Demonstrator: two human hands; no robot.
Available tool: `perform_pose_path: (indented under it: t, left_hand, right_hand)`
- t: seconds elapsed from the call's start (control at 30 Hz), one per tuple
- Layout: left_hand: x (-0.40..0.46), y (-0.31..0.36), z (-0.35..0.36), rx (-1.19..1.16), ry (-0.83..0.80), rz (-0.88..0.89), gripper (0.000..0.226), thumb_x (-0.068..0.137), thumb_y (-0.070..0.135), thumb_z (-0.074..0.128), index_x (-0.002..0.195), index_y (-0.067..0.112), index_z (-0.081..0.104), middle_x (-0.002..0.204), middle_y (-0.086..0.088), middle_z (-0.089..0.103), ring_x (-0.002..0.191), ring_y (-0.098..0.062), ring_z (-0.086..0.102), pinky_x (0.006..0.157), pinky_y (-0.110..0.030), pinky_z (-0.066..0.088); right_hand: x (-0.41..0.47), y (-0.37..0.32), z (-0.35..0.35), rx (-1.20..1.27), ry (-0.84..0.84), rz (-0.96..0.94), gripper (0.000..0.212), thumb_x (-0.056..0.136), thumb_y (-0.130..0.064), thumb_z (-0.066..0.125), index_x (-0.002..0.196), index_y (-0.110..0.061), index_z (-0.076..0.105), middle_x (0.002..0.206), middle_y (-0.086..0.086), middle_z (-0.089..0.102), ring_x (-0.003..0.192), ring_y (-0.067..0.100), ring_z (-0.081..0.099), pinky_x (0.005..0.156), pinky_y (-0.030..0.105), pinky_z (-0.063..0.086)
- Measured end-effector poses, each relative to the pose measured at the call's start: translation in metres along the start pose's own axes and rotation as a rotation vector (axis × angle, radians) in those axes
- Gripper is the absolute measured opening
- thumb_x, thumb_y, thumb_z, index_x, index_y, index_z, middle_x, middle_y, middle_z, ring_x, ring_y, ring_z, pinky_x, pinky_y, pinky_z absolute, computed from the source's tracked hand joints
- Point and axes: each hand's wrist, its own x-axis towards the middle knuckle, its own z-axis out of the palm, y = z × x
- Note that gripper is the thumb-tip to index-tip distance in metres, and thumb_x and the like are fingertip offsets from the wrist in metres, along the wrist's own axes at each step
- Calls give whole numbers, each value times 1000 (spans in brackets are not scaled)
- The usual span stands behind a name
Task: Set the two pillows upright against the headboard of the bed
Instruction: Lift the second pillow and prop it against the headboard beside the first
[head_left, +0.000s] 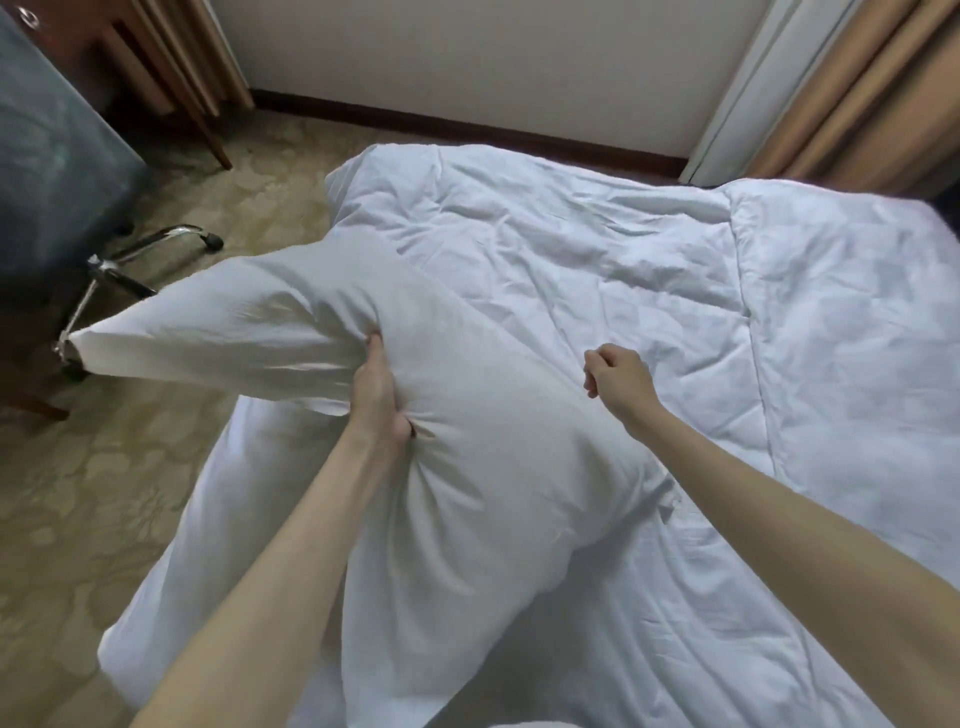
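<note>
The left hand has its grip clamped tight on a white pillow, fingers dug into the fabric so the cover bunches and puckers around them. The pillow is lifted off the bed, long and sagging, its far corner jutting out to the left past the bed's edge, over the patterned carpet. Its lower bulk hangs down near the camera, in front of the white duvet. Only this one pillow can be made out; no headboard shows in this view.

Over on the other side, the right hand is curled into a loose fist, fingers folded in, and it holds nothing. It sits just beside the pillow's right flank, above the duvet; whether it brushes the fabric cannot be told.

The duvet lies rumpled across the mattress, creased and folded, with its far left corner heaped up. Beyond the bed runs a pale wall with a dark skirting board, and tan curtains hang at the upper right. At the left edge stands an office chair with a dark back and chrome legs on castors, and behind it a wooden desk.
</note>
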Motion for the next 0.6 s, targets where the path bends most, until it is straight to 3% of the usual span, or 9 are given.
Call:
perform_pose_path:
  t: [0.03, 0.1, 0.2, 0.27, 0.33, 0.4, 0.5, 0.6]
  left_hand:
    - [-9, 1, 11, 0, -65, -11, 53, 95, 46, 46, 129, 8, 56, 126, -10, 64, 112, -26, 63, 96, -42, 50]
    - [-29, -1, 31, -10, -206, -41, 50, 95, 47, 44, 126, 11, 60, 122, -9, 67, 110, -23, 64, 88, -38, 54]
    - [-62, -15, 51, -34, -399, -89, 43, 96, 43, 43, 97, 16, 77, 100, -3, 76, 91, -16, 72, 69, -29, 59]
    - [-85, -27, 59, -12, -452, -104, 41, 95, 43, 46, 101, 15, 76, 102, -5, 74, 92, -18, 71, 71, -31, 59]
    - [-108, -39, 67, 22, -500, -124, 46, 97, 41, 44, 123, 9, 63, 119, -10, 67, 108, -23, 65, 84, -34, 57]
    - [-129, -50, 75, 64, -540, -138, 49, 98, 38, 41, 131, 6, 56, 127, -12, 62, 114, -25, 61, 88, -34, 56]
    - [-159, -69, 90, 108, -615, -135, 42, 98, 35, 41, 110, 9, 72, 109, -11, 72, 98, -22, 70, 73, -30, 59]
    - [-195, -92, 111, 193, -736, -102, 45, 100, 32, 38, 92, 18, 79, 98, -3, 77, 93, -16, 72, 69, -25, 57]
  right_hand:
    - [-2, -2, -13, 7, 26, -6, 23, 90, -17, 47, 71, -6, 55, 66, 4, 58, 55, 12, 54, 54, 18, 44]
    - [-8, -3, -39, 25, 63, -15, 21, 90, -18, 51, 74, -6, 58, 70, 5, 62, 60, 14, 57, 60, 24, 45]
    - [-23, 5, -76, 37, 89, -1, 15, 88, -21, 56, 83, -7, 60, 83, 7, 65, 71, 20, 59, 64, 29, 45]
    - [-35, 19, -95, 64, 83, 35, 14, 87, -25, 61, 87, -12, 58, 95, 6, 63, 80, 22, 57, 67, 29, 42]
    - [-50, 39, -109, 112, 36, 119, 28, 86, -35, 64, 103, -14, 55, 110, 4, 57, 92, 22, 54, 76, 32, 41]
    - [-69, 61, -123, 119, -15, 226, 55, 84, -48, 63, 125, -16, 46, 123, 3, 49, 107, 21, 50, 84, 34, 39]
    - [-94, 102, -153, 57, -41, 373, 83, 81, -64, 55, 142, -12, 36, 139, 6, 46, 122, 27, 49, 95, 34, 41]
    - [-121, 148, -199, 296, -208, 585, 82, 76, -78, 46, 132, -18, 54, 135, 11, 58, 119, 28, 57, 103, 42, 43]
